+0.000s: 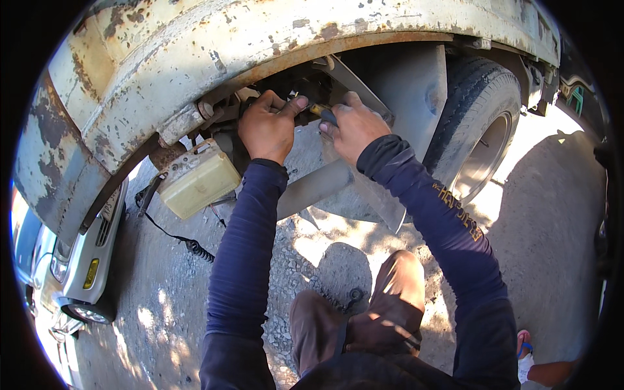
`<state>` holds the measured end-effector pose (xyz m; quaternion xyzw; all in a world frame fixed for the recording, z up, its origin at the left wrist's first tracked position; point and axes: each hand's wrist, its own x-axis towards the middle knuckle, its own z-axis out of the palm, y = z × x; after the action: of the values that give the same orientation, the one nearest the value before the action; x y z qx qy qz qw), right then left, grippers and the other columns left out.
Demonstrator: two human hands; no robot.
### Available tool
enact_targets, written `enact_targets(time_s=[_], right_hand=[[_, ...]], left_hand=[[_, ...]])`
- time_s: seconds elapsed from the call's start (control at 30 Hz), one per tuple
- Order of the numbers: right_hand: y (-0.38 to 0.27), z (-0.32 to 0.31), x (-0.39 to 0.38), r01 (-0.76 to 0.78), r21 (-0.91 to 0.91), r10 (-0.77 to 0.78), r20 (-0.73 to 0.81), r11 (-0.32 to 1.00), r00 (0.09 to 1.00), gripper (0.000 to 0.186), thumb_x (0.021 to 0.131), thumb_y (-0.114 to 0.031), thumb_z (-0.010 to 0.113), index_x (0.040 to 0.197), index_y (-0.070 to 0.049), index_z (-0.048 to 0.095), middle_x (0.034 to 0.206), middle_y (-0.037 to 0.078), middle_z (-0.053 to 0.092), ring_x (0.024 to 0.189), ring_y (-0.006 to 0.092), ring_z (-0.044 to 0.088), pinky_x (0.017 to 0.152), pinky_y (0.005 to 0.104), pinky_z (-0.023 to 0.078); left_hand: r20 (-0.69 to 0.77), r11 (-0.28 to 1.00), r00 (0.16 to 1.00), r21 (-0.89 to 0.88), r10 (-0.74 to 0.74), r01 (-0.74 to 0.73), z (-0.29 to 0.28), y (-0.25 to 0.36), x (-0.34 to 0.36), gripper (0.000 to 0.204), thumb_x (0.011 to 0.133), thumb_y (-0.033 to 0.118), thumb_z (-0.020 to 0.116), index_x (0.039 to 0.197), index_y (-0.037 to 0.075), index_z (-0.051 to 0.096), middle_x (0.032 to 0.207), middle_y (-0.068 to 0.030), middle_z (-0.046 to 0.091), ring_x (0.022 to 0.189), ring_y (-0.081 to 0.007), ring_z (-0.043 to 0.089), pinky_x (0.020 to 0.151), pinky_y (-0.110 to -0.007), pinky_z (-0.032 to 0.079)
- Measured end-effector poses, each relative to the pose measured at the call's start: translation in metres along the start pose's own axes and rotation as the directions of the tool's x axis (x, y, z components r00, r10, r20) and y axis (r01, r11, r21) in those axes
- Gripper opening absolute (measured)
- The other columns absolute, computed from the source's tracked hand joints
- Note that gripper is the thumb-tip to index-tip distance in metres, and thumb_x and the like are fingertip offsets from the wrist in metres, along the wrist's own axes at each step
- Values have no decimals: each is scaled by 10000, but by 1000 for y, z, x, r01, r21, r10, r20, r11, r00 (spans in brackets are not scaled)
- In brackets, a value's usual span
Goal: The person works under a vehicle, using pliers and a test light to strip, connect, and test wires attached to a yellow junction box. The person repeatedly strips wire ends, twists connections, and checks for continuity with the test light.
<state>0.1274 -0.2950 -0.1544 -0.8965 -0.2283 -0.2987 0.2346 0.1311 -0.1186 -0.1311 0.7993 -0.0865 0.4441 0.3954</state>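
Under a rusty white body panel (195,52), both hands are raised among dark metal parts. My left hand (268,127) has its fingers curled and its thumb pressed at a small dark fitting (291,97); what exactly it grips is hard to make out. Just right of it my right hand (352,127) is closed on a yellow-and-dark tool handle (322,112), whose front end points toward the left hand's thumb. A translucent cream plastic reservoir (198,185) hangs below and left of my left hand. A grey pipe (312,188) runs below the hands.
A tyre (463,117) stands right behind a grey mudguard (422,91). A white car (75,273) is at the left. A dark coiled cable (198,250) dangles over the gravel ground (140,279). Another person's sandalled foot (523,348) shows at lower right.
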Motion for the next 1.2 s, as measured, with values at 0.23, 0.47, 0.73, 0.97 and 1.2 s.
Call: enact_targets(time_s=[0.23, 0.47, 0.73, 0.97, 1.2], right_hand=[[-25, 13, -6, -92, -317, 20, -223, 944, 975, 283, 867, -198, 704, 1061, 9, 696, 1290, 200, 539, 1078, 416, 614, 858, 558, 508], [0, 20, -99, -147, -21, 131, -342, 989, 930, 244, 960, -191, 642, 1066, 24, 599, 1164, 227, 580, 1056, 421, 580, 890, 516, 458], [31, 215, -314, -755, -23, 531, 725, 656, 439, 441, 923, -352, 693, 1129, 37, 665, 1099, 292, 689, 1068, 445, 666, 931, 506, 520], [20, 338, -399, -576, -275, 520, 794, 770, 315, 525, 913, -385, 711, 1230, 31, 667, 1219, 261, 691, 1203, 391, 650, 1049, 448, 506], [-3, 183, -270, -752, 658, 192, 743, -36, 641, 444, 990, -338, 681, 1221, 40, 650, 1146, 170, 711, 1139, 308, 651, 991, 429, 508]], left_hand=[[-102, 980, 993, 183, -57, 75, 5, 4, -7, 427, 758, 322, 912, 708, 3, 632, 584, -37, 582, 541, -133, 464, 559, -307, 418], [-38, 996, 996, 39, 87, -85, -11, 12, -37, 546, 770, 293, 882, 1215, 37, 696, 1059, -226, 714, 945, -376, 705, 837, -415, 559], [-101, 997, 992, 1, 80, -80, -72, 34, -170, 272, 833, 46, 811, 1087, 20, 716, 971, -124, 714, 724, -146, 673, 675, -242, 533], [-268, 864, 825, -241, -497, 442, -128, -26, -228, 221, 987, 156, 714, 1083, -31, 648, 850, -43, 644, 689, -95, 587, 610, -241, 503], [274, 563, 761, -536, -588, 629, -115, -14, -188, 266, 1038, 197, 634, 1086, -63, 655, 920, -111, 694, 778, -166, 680, 627, -295, 577]])
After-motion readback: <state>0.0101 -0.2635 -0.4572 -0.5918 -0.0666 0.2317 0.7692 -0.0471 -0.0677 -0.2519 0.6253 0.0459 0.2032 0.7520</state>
